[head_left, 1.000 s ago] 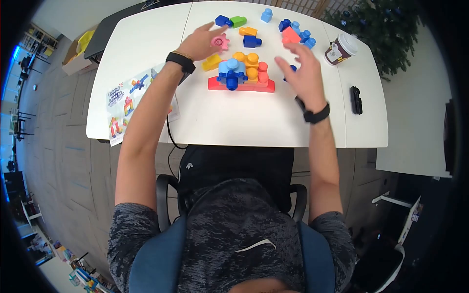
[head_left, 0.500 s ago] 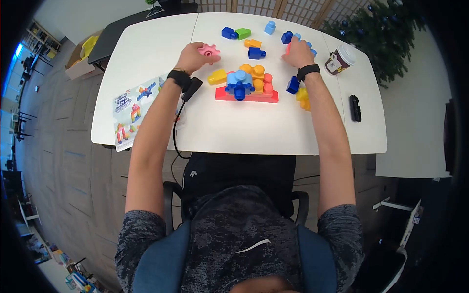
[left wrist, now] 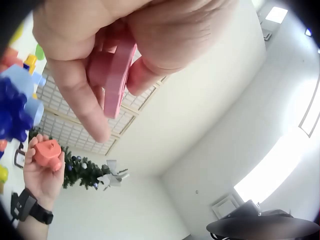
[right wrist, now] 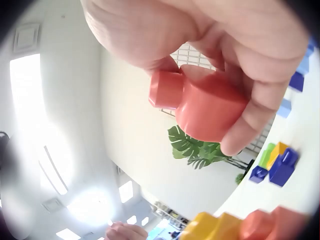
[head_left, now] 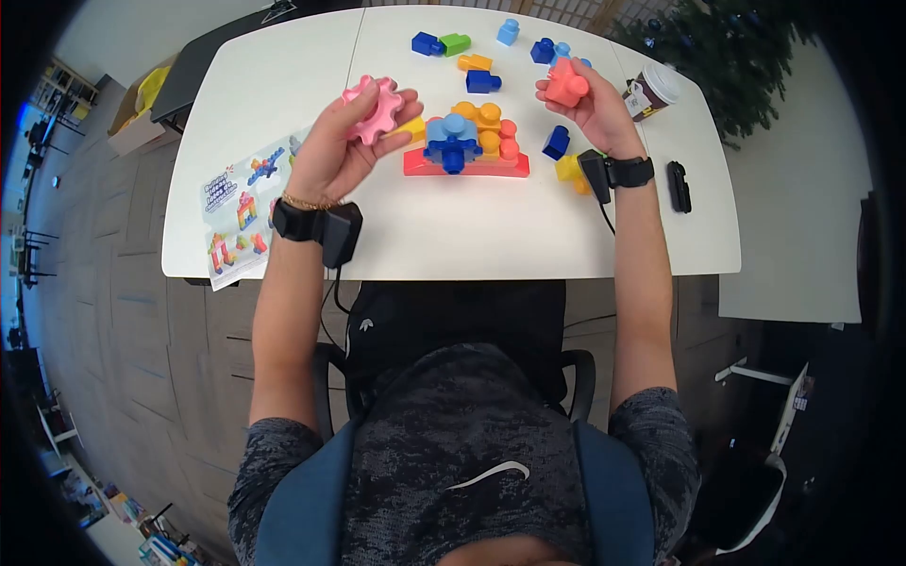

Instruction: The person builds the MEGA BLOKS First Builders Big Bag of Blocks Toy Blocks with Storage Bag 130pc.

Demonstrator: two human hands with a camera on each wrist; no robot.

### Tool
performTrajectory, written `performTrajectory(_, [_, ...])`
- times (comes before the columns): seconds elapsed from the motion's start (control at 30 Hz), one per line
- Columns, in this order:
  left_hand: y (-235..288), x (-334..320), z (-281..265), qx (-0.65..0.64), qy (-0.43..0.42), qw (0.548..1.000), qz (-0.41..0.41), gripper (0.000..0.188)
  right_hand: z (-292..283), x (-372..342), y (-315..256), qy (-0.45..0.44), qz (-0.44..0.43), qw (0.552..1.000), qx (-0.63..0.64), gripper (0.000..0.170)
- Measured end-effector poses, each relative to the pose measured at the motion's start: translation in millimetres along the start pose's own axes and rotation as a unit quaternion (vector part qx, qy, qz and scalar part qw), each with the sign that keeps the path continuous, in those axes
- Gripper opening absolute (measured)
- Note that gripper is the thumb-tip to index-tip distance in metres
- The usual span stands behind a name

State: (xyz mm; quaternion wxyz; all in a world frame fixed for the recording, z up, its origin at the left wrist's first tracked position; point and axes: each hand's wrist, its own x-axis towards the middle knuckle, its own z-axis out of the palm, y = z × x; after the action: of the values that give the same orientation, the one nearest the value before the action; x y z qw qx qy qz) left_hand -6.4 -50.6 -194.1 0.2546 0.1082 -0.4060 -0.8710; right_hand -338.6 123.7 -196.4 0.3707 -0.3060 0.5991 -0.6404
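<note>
In the head view my left hand, palm turned up, grips a pink gear-shaped piece above the table's left part. The left wrist view shows that gear edge-on between thumb and fingers. My right hand holds a coral block, its round stud pinched near the thumb in the right wrist view, where the block hangs in the fingers. Between the hands stands a built stack: a long red base, a light blue block with a dark blue gear, and yellow blocks.
Loose blue blocks and a green one lie at the back. Right of the stack are a dark blue block and a yellow one. A lidded cup, a black case and a printed sheet flank them.
Both hands first reached out empty, then took hold of the pink gear and the coral block. Since then they have lifted these toward the body and turned their palms upward.
</note>
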Motion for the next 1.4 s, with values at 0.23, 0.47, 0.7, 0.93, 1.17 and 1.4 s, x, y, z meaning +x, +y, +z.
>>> performTrajectory(0.23, [-47,-27,35,-0.088,0.012,0.995,-0.053,0.063,20,-78,3,-0.144,-0.013,0.980,0.139,0.047])
performTrajectory(0.47, [-108,-54,86,0.210,0.034,0.971,0.106,0.068,95,-160,23,-0.015,-0.121,0.990,-0.065,0.031])
performTrajectory(0.7, [-127,-56,99,0.317,0.027,0.933,0.167,0.063,103,-169,28,0.028,-0.186,0.974,-0.123,0.031])
performTrajectory(0.93, [-125,-55,103,0.396,0.013,0.893,0.214,0.049,93,-171,34,0.022,-0.145,0.987,-0.063,0.030])
performTrajectory(1.17, [-133,-54,103,0.424,0.021,0.877,0.225,0.045,98,-175,31,0.019,-0.135,0.986,-0.092,0.031])
performTrajectory(1.4, [-146,-62,110,0.501,0.005,0.825,0.263,0.049,100,-177,47,0.028,-0.109,0.992,-0.059,0.032])
